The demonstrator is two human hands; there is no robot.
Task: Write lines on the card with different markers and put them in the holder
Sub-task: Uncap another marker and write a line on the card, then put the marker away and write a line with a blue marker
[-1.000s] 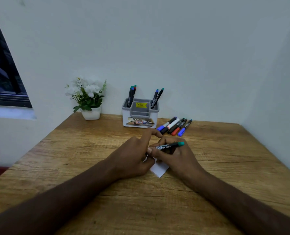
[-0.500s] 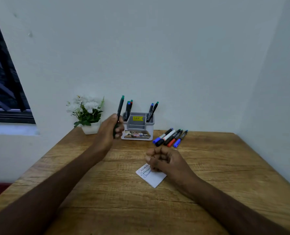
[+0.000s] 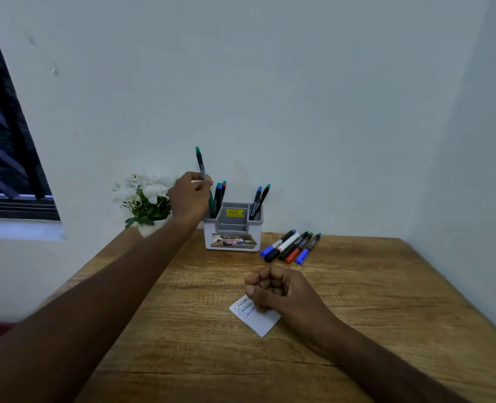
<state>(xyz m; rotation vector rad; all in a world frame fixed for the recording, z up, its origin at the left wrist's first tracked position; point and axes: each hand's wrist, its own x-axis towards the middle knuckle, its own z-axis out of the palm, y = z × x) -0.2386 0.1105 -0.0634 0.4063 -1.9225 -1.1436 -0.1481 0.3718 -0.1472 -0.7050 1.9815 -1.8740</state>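
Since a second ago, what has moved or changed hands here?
The green-capped marker passed from both hands over the card to the left hand alone, which carried it up and away to just above the holder's left compartment. The right hand let go and rests curled on the card. The holder and the loose markers stayed put.

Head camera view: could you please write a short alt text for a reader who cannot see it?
A person's left hand holds a green-capped marker upright above the left side of a marker holder on a wooden table. The right hand rests curled on a white card with handwritten lines; more markers lie beside the holder.
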